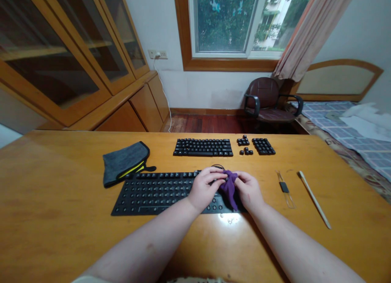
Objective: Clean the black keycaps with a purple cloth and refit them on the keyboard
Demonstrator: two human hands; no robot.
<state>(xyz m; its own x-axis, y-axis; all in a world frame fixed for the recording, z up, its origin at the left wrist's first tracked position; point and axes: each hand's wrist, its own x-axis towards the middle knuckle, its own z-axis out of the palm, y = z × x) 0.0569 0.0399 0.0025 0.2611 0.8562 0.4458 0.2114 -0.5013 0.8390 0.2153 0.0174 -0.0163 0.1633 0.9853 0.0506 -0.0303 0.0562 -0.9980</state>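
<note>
A small purple cloth point(229, 190) is bunched between my two hands, above the right part of a black keyboard point(152, 193) whose main keycaps are off. My left hand point(205, 187) pinches the cloth from the left with its fingertips. From the other side my right hand point(249, 190) grips it, its fingers partly hidden. Whether something small is wrapped inside the cloth, I cannot tell. The hands cover the keyboard's right end. Along its top edge a row of keycaps is still in place.
Removed keycaps point(203, 147) lie in keyboard order at the desk's far side, with a number-pad block point(263, 146) to their right. A grey cloth point(126, 161) lies folded at left. A wire keycap puller point(284, 187) and a thin brush point(314, 200) lie at right.
</note>
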